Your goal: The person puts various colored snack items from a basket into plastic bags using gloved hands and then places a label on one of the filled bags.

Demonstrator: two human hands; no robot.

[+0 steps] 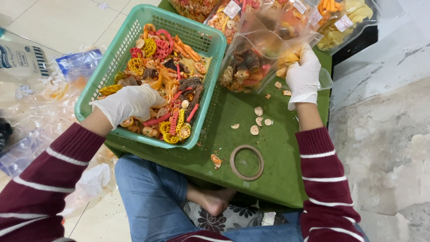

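A brown tape ring (pixel 247 162) lies lower centre on the green table (pixel 277 179) (stray crackers (pixel 259 120) above it); crumpled plastic (pixel 31 112) at left.

The basket (pixel 116 54) is mint green, the surface (pixel 277 152) dark green. The snacks (pixel 172 85) are red, yellow, orange, brown. Gloves (pixel 127 103) white; sleeves (pixel 322 179) maroon with white stripes.

We have the basket (pixel 210 67) at the table's (pixel 277 179) left edge, bag (pixel 255 58) right of it, tape ring (pixel 247 162) near the front edge, packed bags (pixel 286 13) along the back edge.
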